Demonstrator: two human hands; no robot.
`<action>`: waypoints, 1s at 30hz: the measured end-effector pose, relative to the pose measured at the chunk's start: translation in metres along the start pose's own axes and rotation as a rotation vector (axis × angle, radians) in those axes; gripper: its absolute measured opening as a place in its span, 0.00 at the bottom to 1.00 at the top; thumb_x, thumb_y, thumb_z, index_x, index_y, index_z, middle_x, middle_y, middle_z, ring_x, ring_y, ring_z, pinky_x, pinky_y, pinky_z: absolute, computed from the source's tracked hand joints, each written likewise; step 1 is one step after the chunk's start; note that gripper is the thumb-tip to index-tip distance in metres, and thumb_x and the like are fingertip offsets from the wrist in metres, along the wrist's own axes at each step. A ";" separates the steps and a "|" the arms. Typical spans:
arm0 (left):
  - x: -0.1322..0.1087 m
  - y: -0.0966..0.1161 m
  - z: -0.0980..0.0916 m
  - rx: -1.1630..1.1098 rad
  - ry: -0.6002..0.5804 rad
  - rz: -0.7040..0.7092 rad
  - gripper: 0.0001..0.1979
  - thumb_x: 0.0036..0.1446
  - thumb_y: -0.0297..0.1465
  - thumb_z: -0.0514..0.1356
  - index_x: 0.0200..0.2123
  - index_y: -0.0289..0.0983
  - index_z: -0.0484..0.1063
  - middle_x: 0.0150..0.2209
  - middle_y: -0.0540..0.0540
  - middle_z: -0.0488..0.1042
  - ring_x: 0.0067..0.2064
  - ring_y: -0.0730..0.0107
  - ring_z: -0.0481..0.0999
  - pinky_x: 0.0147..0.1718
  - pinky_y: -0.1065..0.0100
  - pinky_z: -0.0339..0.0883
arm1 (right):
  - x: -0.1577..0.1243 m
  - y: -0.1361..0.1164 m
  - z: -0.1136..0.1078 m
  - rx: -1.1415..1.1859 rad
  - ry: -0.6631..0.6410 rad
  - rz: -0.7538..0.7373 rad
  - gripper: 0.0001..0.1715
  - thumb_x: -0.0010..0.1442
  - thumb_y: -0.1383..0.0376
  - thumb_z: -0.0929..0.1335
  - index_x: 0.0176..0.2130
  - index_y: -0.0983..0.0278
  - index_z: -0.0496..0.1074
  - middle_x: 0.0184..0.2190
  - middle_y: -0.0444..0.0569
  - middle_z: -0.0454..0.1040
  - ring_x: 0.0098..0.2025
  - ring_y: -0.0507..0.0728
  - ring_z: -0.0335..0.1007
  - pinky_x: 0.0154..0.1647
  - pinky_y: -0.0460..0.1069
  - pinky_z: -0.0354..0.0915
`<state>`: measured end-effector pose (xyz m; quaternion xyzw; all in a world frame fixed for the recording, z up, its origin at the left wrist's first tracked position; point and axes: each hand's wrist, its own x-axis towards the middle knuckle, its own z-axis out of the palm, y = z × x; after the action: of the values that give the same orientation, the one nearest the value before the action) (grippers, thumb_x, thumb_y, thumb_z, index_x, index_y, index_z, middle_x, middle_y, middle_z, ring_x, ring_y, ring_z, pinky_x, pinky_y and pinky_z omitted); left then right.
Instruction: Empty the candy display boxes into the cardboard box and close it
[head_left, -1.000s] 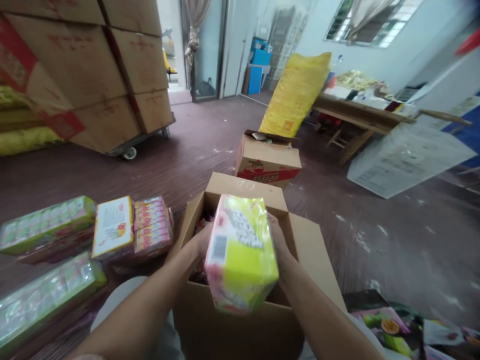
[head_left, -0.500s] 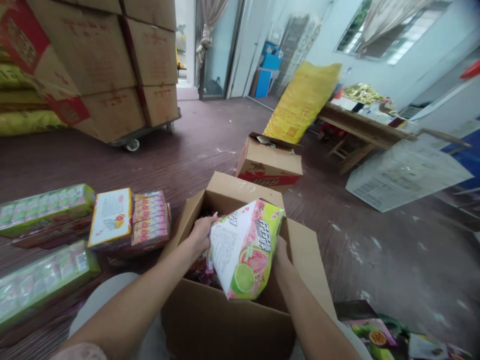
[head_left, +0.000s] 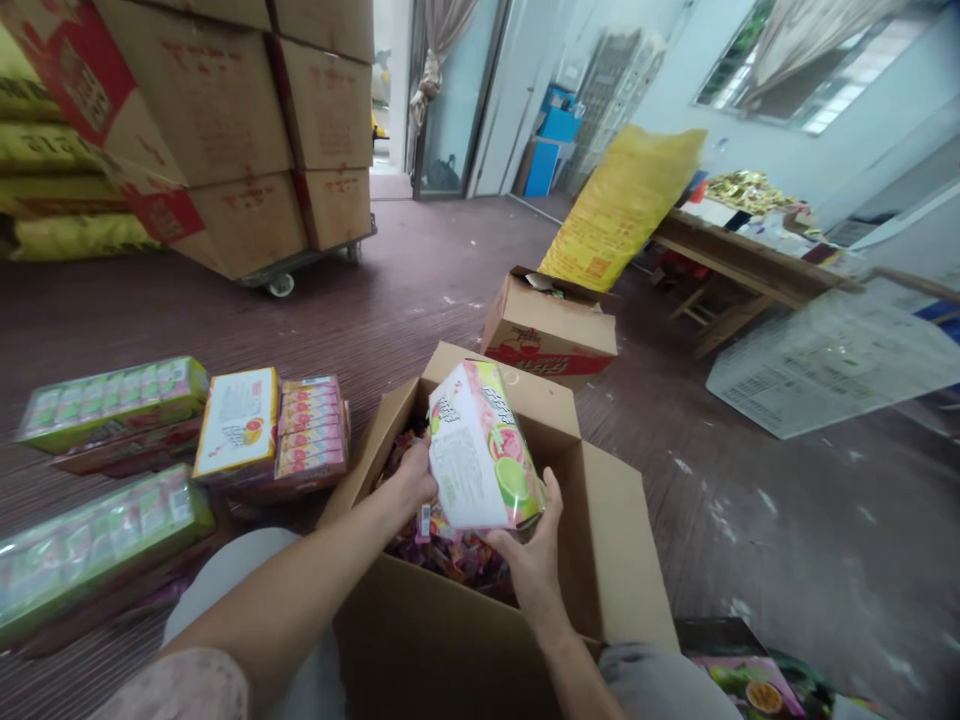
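A pink and green carton of sweets [head_left: 480,450] with a lime picture is held tilted over an open brown cardboard box [head_left: 615,560]. My left hand [head_left: 412,480] grips the carton's near left edge. My right hand [head_left: 529,545] cups it from below, fingers curled up its right side. Inside the box lie several small purple and red wrapped sweets [head_left: 442,550].
Shrink-wrapped packs [head_left: 97,540] and an orange carton [head_left: 236,425] lie on the floor at left. Another cardboard box [head_left: 551,325] sits beyond. A trolley of stacked boxes [head_left: 225,130] stands back left, a yellow sack [head_left: 619,210] and wooden table [head_left: 742,260] back right.
The carton has been turned from end-on to its printed side and lowered toward the box. My right hand moved from its far side to underneath it. The camera has shifted slightly.
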<state>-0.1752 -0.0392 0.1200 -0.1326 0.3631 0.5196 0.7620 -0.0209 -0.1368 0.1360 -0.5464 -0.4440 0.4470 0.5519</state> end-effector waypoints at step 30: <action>-0.038 0.056 0.020 0.274 -0.180 0.239 0.14 0.55 0.37 0.63 0.43 0.37 0.79 0.32 0.44 0.82 0.34 0.58 0.79 0.34 0.64 0.69 | 0.086 -0.102 -0.040 -0.288 -0.146 -0.459 0.62 0.42 0.52 0.80 0.68 0.59 0.56 0.67 0.58 0.60 0.67 0.68 0.58 0.69 0.64 0.55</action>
<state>-0.2245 -0.0300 0.1703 0.0634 0.3741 0.5619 0.7351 0.0366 -0.0608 0.2377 -0.4706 -0.6536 0.2809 0.5219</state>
